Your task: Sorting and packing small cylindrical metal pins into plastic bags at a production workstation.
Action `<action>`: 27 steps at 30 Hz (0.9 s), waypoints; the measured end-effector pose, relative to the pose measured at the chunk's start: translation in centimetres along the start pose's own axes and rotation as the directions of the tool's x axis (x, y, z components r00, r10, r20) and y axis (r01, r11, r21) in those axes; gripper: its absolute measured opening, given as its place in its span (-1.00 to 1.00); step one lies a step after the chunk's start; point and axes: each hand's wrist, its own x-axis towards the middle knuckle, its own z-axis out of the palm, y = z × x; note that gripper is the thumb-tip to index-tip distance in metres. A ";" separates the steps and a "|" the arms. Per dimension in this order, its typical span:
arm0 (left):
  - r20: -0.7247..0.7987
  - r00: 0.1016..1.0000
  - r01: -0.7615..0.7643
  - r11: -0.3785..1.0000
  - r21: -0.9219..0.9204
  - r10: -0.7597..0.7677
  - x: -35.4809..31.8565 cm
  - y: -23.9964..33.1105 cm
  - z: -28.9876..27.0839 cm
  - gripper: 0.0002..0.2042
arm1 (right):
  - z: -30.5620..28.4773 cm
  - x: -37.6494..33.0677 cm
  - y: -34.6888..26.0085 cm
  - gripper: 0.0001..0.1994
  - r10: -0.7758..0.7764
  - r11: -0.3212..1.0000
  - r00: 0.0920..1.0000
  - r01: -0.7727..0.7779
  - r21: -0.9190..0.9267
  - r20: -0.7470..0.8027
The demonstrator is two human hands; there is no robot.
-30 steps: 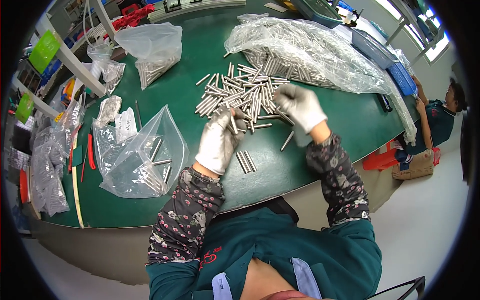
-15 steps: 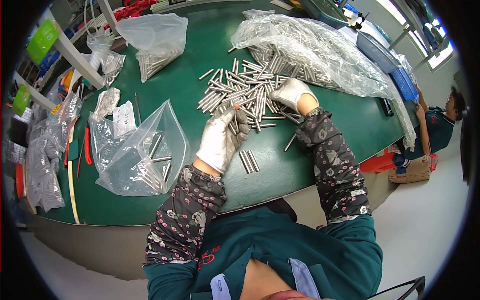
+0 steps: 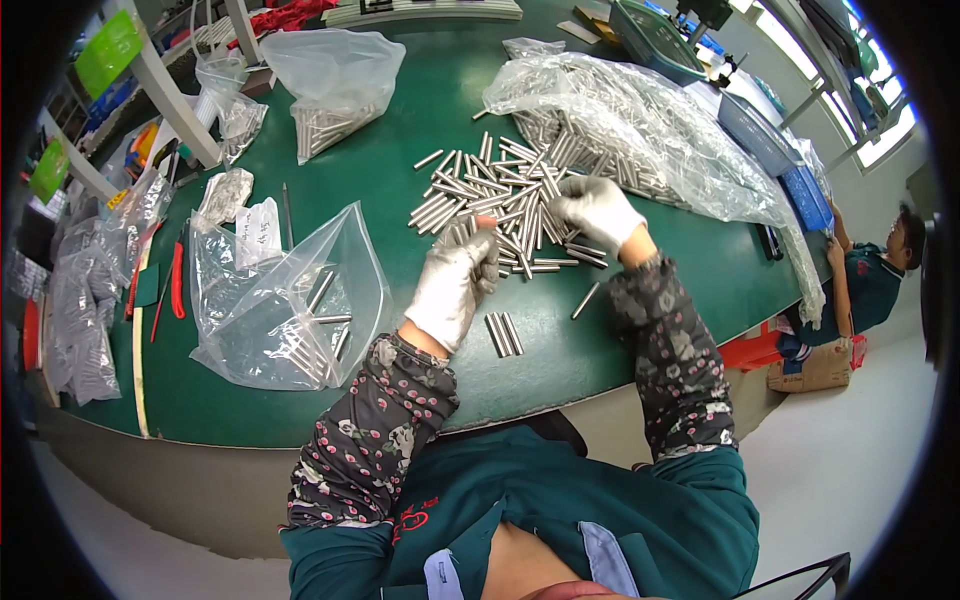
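Observation:
A loose pile of short, shiny metal pins (image 3: 490, 190) lies on the green tabletop. At its near left side is my left hand (image 3: 452, 285) in a white work glove, fingers curled closed, one bare fingertip showing. Whatever lies inside those fingers is hidden. My right hand (image 3: 605, 215), also gloved, reaches into the pile's right side with its fingertips drawn together among the pins; I cannot make out what they grip. Closer to me, a few pins stand side by side in a short row (image 3: 504, 334). A single pin (image 3: 586, 300) lies apart, below my right hand.
Behind the pile lies a large clear bag full of pins (image 3: 640, 140). An open plastic bag with some pins (image 3: 290, 320) is at left, another filled bag (image 3: 335, 110) behind it. Red-handled pliers (image 3: 178, 280) lie far left. Blue baskets (image 3: 805, 198) and another person (image 3: 870, 270) are at right.
The whole view has shifted slightly. My right hand has lifted a little off the pins, its fingers drawn together. A pin visible at my left fingers before is now out of sight.

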 end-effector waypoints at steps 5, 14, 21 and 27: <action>0.056 0.998 -0.009 0.996 0.088 0.004 -0.3 0.0 0.0 -0.81 | 1.9 -4.3 -2.7 -0.88 -0.380 0.924 0.921 0.383 -0.018 0.087; 0.334 0.913 0.197 0.971 0.137 -0.233 -0.1 1.0 -0.5 -0.73 | 1.1 -6.2 -6.6 -0.81 -0.380 0.600 0.843 0.537 -0.593 0.380; 0.265 0.955 0.027 0.925 0.379 -0.136 -0.3 1.3 1.0 -0.71 | 1.7 -5.1 -3.6 -0.75 -0.265 0.906 0.952 0.192 0.376 0.151; 0.233 0.969 -0.172 0.901 0.398 0.082 0.0 -0.2 0.6 -0.67 | 3.1 -5.8 -3.9 -0.74 -0.221 0.723 0.968 0.079 0.687 0.122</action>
